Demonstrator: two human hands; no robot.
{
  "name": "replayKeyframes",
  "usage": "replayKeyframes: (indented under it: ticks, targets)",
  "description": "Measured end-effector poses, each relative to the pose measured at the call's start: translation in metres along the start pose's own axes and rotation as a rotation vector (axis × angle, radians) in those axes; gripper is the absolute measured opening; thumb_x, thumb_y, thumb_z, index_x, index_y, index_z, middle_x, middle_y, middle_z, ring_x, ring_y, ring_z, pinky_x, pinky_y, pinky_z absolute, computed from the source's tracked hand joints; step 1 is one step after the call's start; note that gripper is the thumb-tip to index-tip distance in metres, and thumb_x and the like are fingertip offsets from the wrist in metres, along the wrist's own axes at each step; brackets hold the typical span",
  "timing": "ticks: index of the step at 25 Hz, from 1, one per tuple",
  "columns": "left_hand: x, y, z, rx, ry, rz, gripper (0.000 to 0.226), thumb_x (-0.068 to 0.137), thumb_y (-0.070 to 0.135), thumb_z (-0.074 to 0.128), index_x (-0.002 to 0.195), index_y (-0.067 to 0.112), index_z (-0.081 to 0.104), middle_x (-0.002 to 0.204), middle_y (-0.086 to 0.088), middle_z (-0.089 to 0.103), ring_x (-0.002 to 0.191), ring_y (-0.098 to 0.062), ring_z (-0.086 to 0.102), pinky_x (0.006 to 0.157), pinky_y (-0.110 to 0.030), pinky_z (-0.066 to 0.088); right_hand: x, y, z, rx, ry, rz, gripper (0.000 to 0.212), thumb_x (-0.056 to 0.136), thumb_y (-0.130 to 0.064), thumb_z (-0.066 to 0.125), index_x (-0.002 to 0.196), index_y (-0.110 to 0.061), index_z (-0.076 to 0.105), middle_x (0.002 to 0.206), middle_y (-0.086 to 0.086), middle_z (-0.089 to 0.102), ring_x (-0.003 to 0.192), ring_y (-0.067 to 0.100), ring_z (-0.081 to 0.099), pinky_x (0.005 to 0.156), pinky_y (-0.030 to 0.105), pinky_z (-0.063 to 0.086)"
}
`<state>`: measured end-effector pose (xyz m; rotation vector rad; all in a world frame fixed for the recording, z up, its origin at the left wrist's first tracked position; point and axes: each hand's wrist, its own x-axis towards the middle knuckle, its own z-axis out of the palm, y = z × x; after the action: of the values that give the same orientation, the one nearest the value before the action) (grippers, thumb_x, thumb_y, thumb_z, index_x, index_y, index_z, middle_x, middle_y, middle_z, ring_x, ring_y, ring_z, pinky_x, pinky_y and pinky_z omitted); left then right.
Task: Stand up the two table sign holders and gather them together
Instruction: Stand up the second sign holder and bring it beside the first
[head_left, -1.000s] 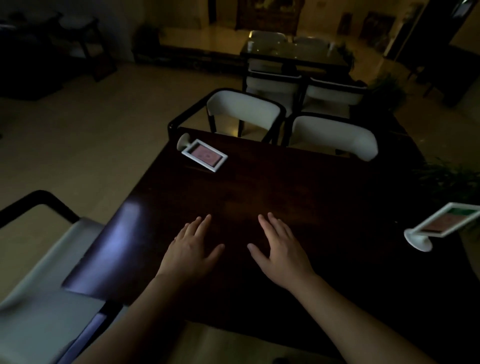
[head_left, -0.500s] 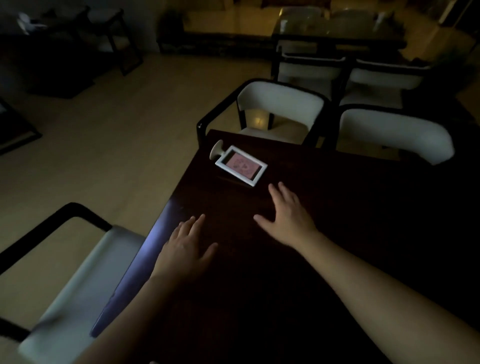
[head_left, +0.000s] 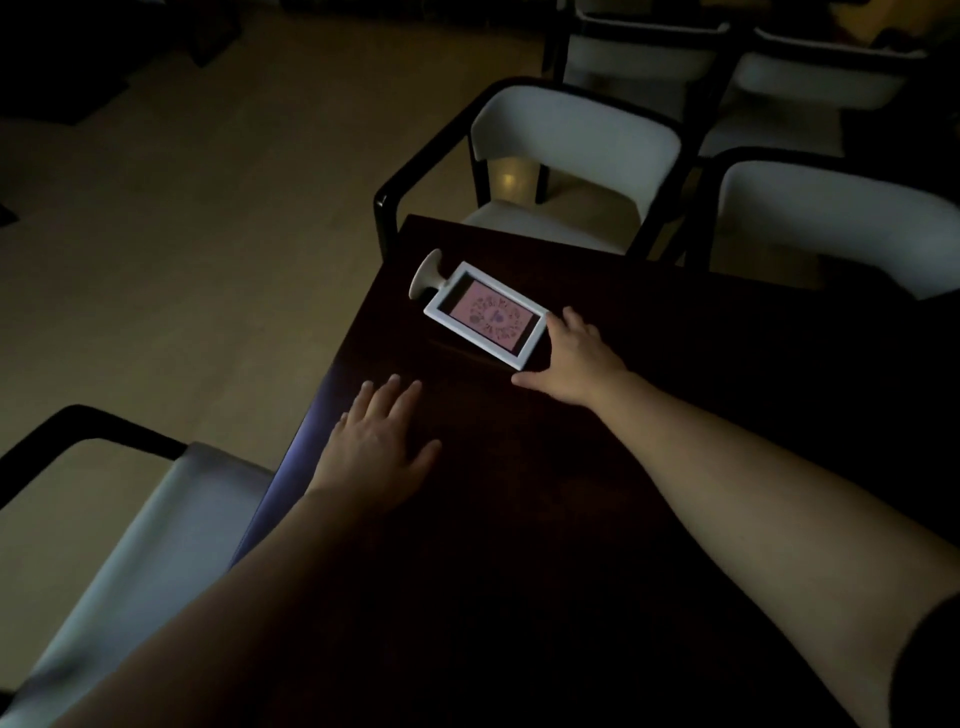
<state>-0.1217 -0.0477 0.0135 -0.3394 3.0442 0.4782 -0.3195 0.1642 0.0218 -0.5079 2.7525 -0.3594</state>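
One white table sign holder (head_left: 485, 315) with a pink card lies flat near the far left corner of the dark table (head_left: 597, 519), its round base pointing to the table's left edge. My right hand (head_left: 574, 361) touches the frame's near right end, fingers spread around that edge; a firm grip is not evident. My left hand (head_left: 379, 447) rests flat and open on the table near the left edge, apart from the sign. The second sign holder is out of view.
White chairs with black frames stand around the table: one (head_left: 571, 150) beyond the far left corner, another (head_left: 831, 218) at the far right, and one (head_left: 130, 545) by the near left side. More chairs stand farther back. The room is dim.
The view has swung left and closer to the lying sign. My right hand has reached forward across the table to the frame's end. My left hand has stayed flat on the table.
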Motion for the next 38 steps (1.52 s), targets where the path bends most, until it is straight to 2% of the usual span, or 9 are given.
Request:
replayKeyframes:
  ticks: [6,12,17,22,29,33,38]
  targets:
    - [0.085,-0.009,0.009,0.065,-0.013,0.101,0.084,0.089,0.060,0.050,0.156,0.029,0.011,0.166,-0.005,0.007,0.151,-0.029,-0.003,0.117,-0.056,0.016,0.051,0.000,0.017,-0.019,-0.085,0.078,0.127,0.067,-0.063,0.082,0.158,-0.020,0.005,0.167,0.010,0.001,0.151,0.032,0.005,0.112,0.055,0.028]
    - [0.105,-0.019,0.021,0.090,-0.064,0.128,0.084,0.090,0.061,0.049,0.156,0.029,0.008,0.166,-0.004,0.003,0.150,-0.028,-0.006,0.117,-0.054,0.013,0.075,-0.006,0.023,-0.023,-0.119,0.083,0.131,0.063,-0.069,0.080,0.159,-0.022,0.004,0.166,0.014,-0.001,0.151,0.032,-0.005,0.116,0.061,0.021]
    - [0.101,-0.026,0.021,0.074,-0.084,0.146,0.083,0.090,0.062,0.047,0.156,0.030,0.007,0.166,-0.003,0.001,0.150,-0.027,-0.008,0.118,-0.053,0.011,0.081,-0.010,0.017,-0.021,-0.088,0.080,0.121,0.061,-0.062,0.086,0.154,-0.019,0.020,0.155,0.011,0.032,0.143,0.030,0.023,0.110,0.055,0.035]
    - [0.092,-0.029,0.015,0.070,-0.076,0.162,0.084,0.090,0.062,0.046,0.157,0.029,0.007,0.166,-0.003,0.001,0.150,-0.027,-0.009,0.117,-0.051,0.008,0.067,-0.015,0.014,-0.150,-0.107,0.108,0.138,0.057,-0.059,0.089,0.158,-0.014,0.006,0.156,0.015,0.026,0.141,0.033,0.028,0.106,0.050,0.040]
    - [0.074,-0.020,0.009,0.037,-0.025,0.214,0.084,0.090,0.060,0.049,0.156,0.026,0.011,0.166,-0.005,0.008,0.151,-0.029,-0.005,0.117,-0.053,0.010,0.031,-0.015,0.002,-0.273,-0.110,0.013,0.141,0.051,-0.054,0.093,0.156,-0.016,0.008,0.155,0.013,0.019,0.135,0.032,0.037,0.097,0.044,0.049]
    - [0.062,-0.012,0.005,0.060,-0.030,0.263,0.083,0.091,0.059,0.048,0.157,0.023,0.013,0.166,-0.006,0.004,0.150,-0.028,-0.010,0.119,-0.054,0.010,0.009,-0.018,-0.015,-0.370,-0.086,-0.082,0.144,0.049,-0.054,0.093,0.157,-0.017,0.005,0.155,0.012,0.017,0.135,0.032,0.037,0.101,0.043,0.046]
    - [0.046,-0.008,-0.004,0.071,-0.026,0.297,0.084,0.091,0.058,0.049,0.156,0.022,0.010,0.166,-0.009,0.000,0.149,-0.026,-0.014,0.120,-0.055,0.010,-0.018,-0.026,-0.044,-0.489,-0.033,-0.192,0.142,0.049,-0.048,0.094,0.156,-0.016,0.006,0.151,0.012,0.018,0.129,0.032,0.039,0.099,0.042,0.045]
